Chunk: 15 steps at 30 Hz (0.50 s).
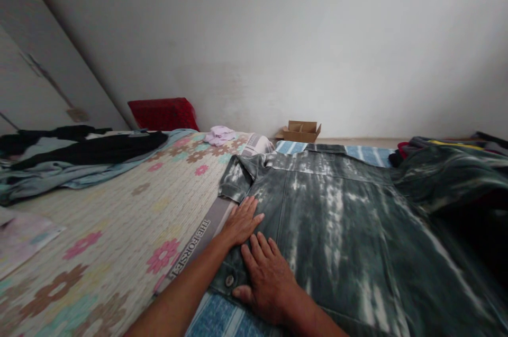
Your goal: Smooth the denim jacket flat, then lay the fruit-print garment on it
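A dark green denim jacket (333,220) with whitish faded streaks lies spread back side up in front of me. My left hand (243,221) rests flat on its left edge, just below a sleeve (237,177) that is folded back on itself. Lower down, my right hand (270,279) presses on the jacket with its fingers stretched out, beside a round metal button (229,280). The collar (326,148) points to the far side. The other sleeve (456,173) lies out to the right, over other clothes.
Dark and light-blue clothes (99,154) are heaped at the left on a flowered bed cover (130,231). Farther back are a pink cloth (219,135), a red box-shaped thing (162,113) and an open cardboard box (302,130) by the wall. Folded clothes (420,142) lie at the right.
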{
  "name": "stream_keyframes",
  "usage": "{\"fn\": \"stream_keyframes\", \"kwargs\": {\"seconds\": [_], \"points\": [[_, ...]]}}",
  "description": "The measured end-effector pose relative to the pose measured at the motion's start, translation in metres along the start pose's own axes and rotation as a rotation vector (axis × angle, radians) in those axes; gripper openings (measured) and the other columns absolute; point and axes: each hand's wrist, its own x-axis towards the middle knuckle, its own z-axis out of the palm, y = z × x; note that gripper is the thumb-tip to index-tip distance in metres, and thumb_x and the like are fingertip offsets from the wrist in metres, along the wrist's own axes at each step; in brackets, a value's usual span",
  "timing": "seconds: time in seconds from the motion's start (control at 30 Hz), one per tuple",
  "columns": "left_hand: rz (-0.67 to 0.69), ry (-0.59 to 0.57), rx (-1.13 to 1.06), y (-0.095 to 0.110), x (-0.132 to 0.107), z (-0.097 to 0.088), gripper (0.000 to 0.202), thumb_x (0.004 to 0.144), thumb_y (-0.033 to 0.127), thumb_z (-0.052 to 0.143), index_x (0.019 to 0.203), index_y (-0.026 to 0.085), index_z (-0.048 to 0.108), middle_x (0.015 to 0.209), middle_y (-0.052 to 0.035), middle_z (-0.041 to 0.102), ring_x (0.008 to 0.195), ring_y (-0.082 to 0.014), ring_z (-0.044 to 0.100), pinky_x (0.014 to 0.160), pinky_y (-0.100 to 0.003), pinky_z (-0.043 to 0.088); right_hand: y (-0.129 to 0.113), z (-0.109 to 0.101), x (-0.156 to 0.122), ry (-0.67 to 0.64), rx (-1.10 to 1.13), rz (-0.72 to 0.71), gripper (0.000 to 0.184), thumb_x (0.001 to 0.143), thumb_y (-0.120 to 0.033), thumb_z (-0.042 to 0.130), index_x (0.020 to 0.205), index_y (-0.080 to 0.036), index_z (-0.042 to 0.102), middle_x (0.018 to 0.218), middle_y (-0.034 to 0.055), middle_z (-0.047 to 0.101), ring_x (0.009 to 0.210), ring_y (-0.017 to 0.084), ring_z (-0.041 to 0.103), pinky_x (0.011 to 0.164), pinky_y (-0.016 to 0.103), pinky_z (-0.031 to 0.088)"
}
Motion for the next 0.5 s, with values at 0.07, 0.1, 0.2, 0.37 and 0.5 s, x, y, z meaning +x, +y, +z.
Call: {"fn": "stream_keyframes", "kwargs": {"seconds": [0.07, 0.1, 0.2, 0.37, 0.5], "points": [[-0.019, 0.008, 0.015, 0.002, 0.002, -0.001, 0.067, 0.091, 0.05, 0.018, 0.144, 0.01, 0.021, 0.152, -0.0098, 0.015, 0.14, -0.0229, 0.01, 0.11, -0.049, 0.016, -0.002, -0.003, -0.002, -0.021, -0.01, -0.014, 0.08, 0.086, -0.066, 0.027, 0.144, -0.011, 0.024, 0.149, 0.0188, 0.013, 0.138, 0.031, 0.005, 0.111, 0.051, 0.01], [-0.027, 0.014, 0.026, 0.003, 0.002, -0.002, 0.066, 0.091, 0.05, 0.018, 0.143, 0.01, 0.021, 0.152, -0.0098, 0.015, 0.14, -0.023, 0.01, 0.11, -0.05, 0.016, -0.002, -0.004, -0.003, -0.019, -0.02, -0.016, 0.08, 0.086, -0.066, 0.028, 0.143, -0.01, 0.024, 0.149, 0.0193, 0.014, 0.138, 0.031, 0.006, 0.111, 0.051, 0.011], [-0.056, 0.037, 0.071, 0.009, 0.002, -0.007, 0.064, 0.091, 0.049, 0.02, 0.142, 0.011, 0.024, 0.151, -0.0105, 0.018, 0.14, -0.0235, 0.012, 0.109, -0.051, 0.016, -0.004, -0.005, -0.003, -0.003, -0.055, -0.022, 0.08, 0.086, -0.065, 0.03, 0.143, -0.01, 0.025, 0.149, 0.0206, 0.015, 0.138, 0.031, 0.007, 0.11, 0.052, 0.012], [-0.067, 0.058, 0.098, 0.026, -0.011, -0.011, 0.065, 0.091, 0.049, 0.019, 0.141, 0.008, 0.029, 0.151, -0.0134, 0.019, 0.14, -0.0239, 0.013, 0.109, -0.049, 0.015, -0.007, -0.003, -0.013, 0.016, -0.07, -0.049, 0.081, 0.085, -0.066, 0.032, 0.143, -0.011, 0.025, 0.148, 0.0228, 0.015, 0.137, 0.033, 0.009, 0.11, 0.051, 0.016], [-0.03, 0.013, 0.058, 0.036, -0.026, -0.005, 0.071, 0.09, 0.054, 0.015, 0.142, 0.007, 0.024, 0.151, -0.0125, 0.017, 0.14, -0.0241, 0.012, 0.11, -0.046, 0.016, -0.011, -0.004, -0.028, 0.041, -0.072, -0.08, 0.078, 0.085, -0.066, 0.033, 0.143, -0.014, 0.026, 0.148, 0.0214, 0.017, 0.137, 0.034, 0.011, 0.109, 0.05, 0.019]]}}
